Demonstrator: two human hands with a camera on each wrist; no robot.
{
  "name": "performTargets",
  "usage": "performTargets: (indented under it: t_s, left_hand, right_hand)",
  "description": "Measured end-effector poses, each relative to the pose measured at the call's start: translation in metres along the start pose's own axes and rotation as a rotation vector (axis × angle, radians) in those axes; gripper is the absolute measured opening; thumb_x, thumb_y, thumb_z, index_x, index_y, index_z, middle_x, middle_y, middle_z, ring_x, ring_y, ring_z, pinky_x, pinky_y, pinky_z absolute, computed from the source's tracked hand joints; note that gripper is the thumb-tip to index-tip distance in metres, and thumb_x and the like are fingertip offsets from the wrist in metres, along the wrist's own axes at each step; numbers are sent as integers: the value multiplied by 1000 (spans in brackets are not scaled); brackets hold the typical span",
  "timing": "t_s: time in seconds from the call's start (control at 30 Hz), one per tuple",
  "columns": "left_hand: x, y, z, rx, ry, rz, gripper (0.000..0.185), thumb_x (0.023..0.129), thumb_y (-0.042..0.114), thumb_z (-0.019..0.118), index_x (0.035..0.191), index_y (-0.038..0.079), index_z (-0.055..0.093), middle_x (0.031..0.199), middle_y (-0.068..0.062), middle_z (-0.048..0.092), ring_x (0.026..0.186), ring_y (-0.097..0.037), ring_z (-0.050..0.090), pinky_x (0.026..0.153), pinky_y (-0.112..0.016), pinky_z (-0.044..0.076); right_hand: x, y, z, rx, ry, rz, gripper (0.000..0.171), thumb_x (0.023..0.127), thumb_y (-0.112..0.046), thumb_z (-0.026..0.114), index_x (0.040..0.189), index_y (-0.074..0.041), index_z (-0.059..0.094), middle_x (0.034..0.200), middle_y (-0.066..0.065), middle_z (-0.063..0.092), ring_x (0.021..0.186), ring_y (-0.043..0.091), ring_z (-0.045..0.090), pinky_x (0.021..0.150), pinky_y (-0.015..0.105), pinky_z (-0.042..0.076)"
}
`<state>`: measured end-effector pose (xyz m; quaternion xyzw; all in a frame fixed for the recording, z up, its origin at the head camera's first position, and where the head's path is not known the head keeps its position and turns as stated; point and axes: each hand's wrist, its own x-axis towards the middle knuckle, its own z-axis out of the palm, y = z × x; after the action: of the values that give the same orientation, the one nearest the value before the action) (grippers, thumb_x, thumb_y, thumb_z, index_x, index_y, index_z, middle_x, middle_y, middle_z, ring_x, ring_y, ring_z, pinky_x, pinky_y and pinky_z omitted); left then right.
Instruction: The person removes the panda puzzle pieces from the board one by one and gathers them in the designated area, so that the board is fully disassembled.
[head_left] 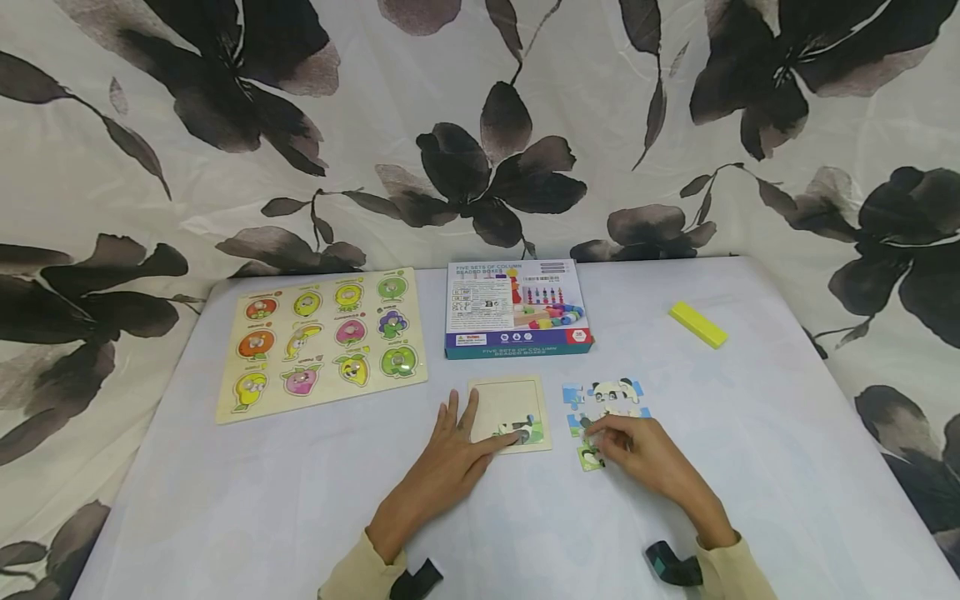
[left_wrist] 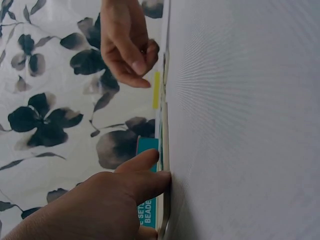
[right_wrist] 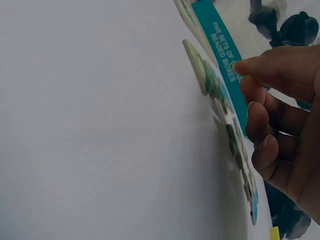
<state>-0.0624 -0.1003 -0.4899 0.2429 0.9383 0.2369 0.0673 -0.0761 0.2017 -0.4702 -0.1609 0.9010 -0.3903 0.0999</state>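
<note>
left hand (head_left: 448, 462): fingers straight, flat on desk (head_left: 225, 500), tips on puzzle tray (head_left: 504, 406) | right hand (head_left: 647, 456): fingers curled, pinching 1 puzzle piece (head_left: 590, 456) at the loose pieces' (head_left: 606, 400) near edge, just right of tray

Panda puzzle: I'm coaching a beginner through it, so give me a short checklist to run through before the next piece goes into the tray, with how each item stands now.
1. Puzzle tray steadied: ok, the left hand rests flat on its edge.
2. Piece already seated in the tray's lower corner: ok.
3. Right hand on the loose pieces: ok, its fingertips touch the lowest one.
4. That piece lifted: not ok, it lies on the table.
5. Firm pinch on it: cannot tell.
6. Path between pieces and tray free: ok.
</note>
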Motion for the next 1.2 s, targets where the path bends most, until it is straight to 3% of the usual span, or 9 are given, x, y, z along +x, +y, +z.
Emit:
performTargets:
  t_s: [0.23,0.33,0.47,0.73,0.97,1.2]
  left_hand:
    - [1,2,0,-6,-3,7,44,98,27,53,139,43,47,159,-20,7,143,-46,-5,114,-61,6]
    - [3,3,1,6,-4,16,42,98,32,52,138,43,48,159,-19,9,144,-44,-4,115,-60,6]
    - [6,4,4,28,-10,37,40,98,33,52,137,42,51,158,-20,12,144,-46,-4,115,-60,8]
    - [9,8,6,53,-28,66,40,98,39,51,138,39,51,157,-21,14,143,-48,-3,113,-63,10]
    - [9,7,7,66,-35,90,39,96,44,52,134,32,58,158,-22,12,142,-49,-4,112,-65,7]
    - [8,7,8,72,-32,96,42,95,47,54,131,29,61,157,-23,13,142,-51,-5,111,-67,7]
  right_hand:
    - [19,-13,0,39,3,-60,17,91,-6,63,104,-11,72,87,-3,68,65,7,49,56,22,44]
    - [30,-20,4,39,-3,-88,17,91,-6,63,104,-10,72,82,-3,66,64,8,49,55,22,44]
    - [46,-31,13,18,-24,-128,16,91,-10,64,105,-10,72,82,-6,64,71,9,53,62,23,48]
    - [66,-43,40,-62,-89,-250,17,92,-16,64,106,-12,73,98,-6,68,91,11,55,81,31,47]
    - [72,-48,53,-112,-84,-300,16,91,-12,64,103,-12,74,94,-4,65,83,13,51,72,27,42]
    - [72,-51,54,-153,-91,-297,16,89,-11,65,102,-12,75,93,-3,63,85,13,50,72,28,42]
